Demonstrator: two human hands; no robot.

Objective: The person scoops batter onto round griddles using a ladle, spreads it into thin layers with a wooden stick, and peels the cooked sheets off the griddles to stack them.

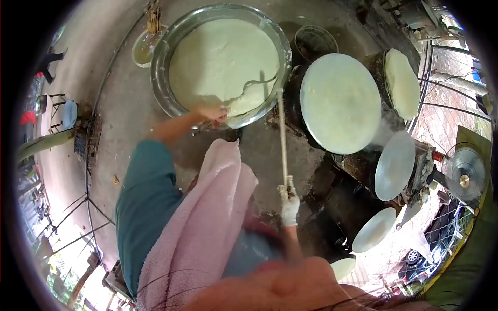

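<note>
A wide metal basin holds pale, thick batter. My left hand is at the basin's near edge, fingers curled around the end of a batter-coated, scoop-like thing that lies in the batter; its exact kind is hidden by the coating. In my right hand, which wears a white glove, is a long thin stick. The stick points away from me, its far end beside the basin's right rim. To the right of the stick, a large round griddle carries a pale, batter-like layer.
More round plates stand on the right: one coated, one greyish with steam near it, and another. A dark bucket and a small bowl flank the basin. A fan stands far right.
</note>
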